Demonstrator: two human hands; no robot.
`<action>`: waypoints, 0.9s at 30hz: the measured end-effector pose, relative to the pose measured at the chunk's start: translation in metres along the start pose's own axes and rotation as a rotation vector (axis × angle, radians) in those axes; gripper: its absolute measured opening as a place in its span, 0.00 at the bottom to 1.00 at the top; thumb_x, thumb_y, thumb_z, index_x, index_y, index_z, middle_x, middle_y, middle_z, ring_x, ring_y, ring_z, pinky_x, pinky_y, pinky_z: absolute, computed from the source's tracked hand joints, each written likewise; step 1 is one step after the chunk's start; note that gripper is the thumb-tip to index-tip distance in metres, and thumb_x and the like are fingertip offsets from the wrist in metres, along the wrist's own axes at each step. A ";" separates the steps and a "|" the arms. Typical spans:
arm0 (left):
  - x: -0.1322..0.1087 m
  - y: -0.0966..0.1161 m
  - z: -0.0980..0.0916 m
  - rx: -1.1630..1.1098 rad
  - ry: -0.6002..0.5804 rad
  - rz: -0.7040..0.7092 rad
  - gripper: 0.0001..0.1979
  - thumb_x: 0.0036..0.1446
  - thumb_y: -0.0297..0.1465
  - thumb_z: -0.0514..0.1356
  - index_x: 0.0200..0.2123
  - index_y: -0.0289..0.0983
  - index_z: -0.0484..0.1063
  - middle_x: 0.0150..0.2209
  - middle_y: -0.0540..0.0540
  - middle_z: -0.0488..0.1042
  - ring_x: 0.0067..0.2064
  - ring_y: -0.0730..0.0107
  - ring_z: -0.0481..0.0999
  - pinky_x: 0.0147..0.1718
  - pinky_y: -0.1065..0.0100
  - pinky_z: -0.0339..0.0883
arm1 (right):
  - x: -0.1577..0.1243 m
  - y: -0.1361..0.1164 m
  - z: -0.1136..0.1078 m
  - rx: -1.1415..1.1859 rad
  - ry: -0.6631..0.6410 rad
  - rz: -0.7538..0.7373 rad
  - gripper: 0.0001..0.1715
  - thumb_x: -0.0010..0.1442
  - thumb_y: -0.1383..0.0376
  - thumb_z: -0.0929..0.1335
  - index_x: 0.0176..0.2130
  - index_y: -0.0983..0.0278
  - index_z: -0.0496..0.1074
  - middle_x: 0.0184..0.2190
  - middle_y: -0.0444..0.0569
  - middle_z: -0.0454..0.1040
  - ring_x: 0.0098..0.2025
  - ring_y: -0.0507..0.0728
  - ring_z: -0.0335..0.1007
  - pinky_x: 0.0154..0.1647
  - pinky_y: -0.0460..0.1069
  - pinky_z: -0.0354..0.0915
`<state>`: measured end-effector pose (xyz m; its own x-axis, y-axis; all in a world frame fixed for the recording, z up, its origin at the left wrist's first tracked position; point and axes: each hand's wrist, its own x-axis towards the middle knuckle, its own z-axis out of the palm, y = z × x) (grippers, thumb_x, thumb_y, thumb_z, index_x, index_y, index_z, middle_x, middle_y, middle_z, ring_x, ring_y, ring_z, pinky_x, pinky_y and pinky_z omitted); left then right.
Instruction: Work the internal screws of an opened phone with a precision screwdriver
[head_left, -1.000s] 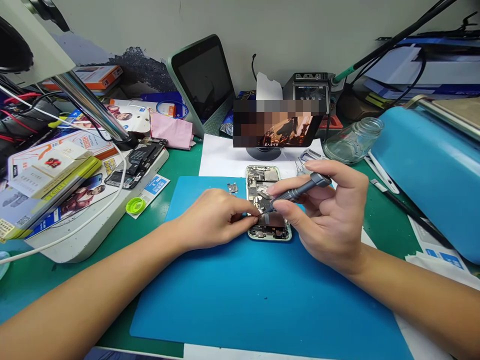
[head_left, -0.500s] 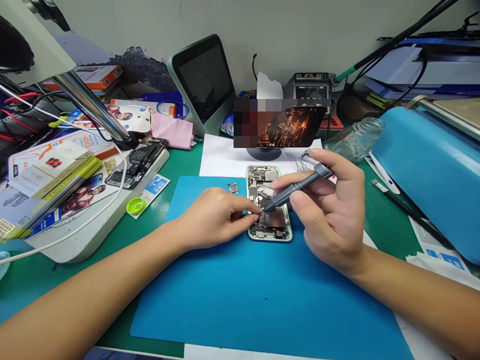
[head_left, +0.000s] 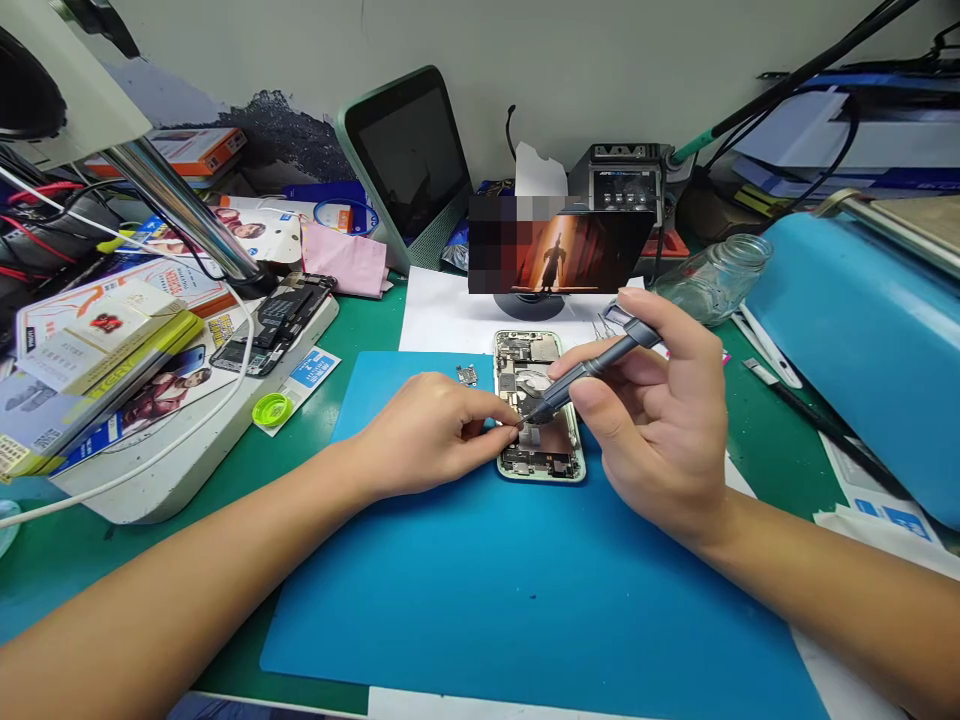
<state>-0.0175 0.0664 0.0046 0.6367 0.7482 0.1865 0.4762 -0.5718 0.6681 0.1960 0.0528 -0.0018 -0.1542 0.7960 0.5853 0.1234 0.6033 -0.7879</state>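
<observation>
An opened phone [head_left: 538, 455] with bare circuitry lies on a blue mat [head_left: 480, 600]. My right hand [head_left: 652, 420] grips a grey screwdriver [head_left: 592, 368] like a pen, with the tip down on the phone's middle. Pinched fingers of my left hand [head_left: 435, 430] rest at the phone's left edge beside the tip; what they hold is too small to name. A small loose part [head_left: 466, 376] lies on the mat just left of the phone's top.
Behind the phone a screen on a stand [head_left: 559, 255] plays video. A glass jar [head_left: 712, 280] and a blue case [head_left: 862, 330] stand right. Left are another opened phone [head_left: 274, 320], a green cap [head_left: 271, 410], boxes and a white cable. A tablet [head_left: 409, 160] leans at the back.
My right hand has tilted the screwdriver more upright and shifted it slightly up the phone. My left hand has stayed in place. The video on the screen has changed.
</observation>
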 end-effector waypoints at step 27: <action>0.001 0.000 0.001 -0.032 -0.011 -0.008 0.08 0.61 0.27 0.61 0.40 0.37 0.82 0.19 0.56 0.67 0.20 0.80 0.62 0.23 0.75 0.53 | -0.003 -0.002 0.002 0.057 -0.020 0.070 0.33 0.67 0.69 0.67 0.66 0.49 0.58 0.42 0.47 0.76 0.39 0.56 0.76 0.33 0.50 0.79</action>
<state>-0.0165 0.0664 0.0039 0.6393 0.7491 0.1736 0.4618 -0.5546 0.6922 0.1944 0.0492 -0.0018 -0.1671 0.8348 0.5246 0.0784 0.5417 -0.8369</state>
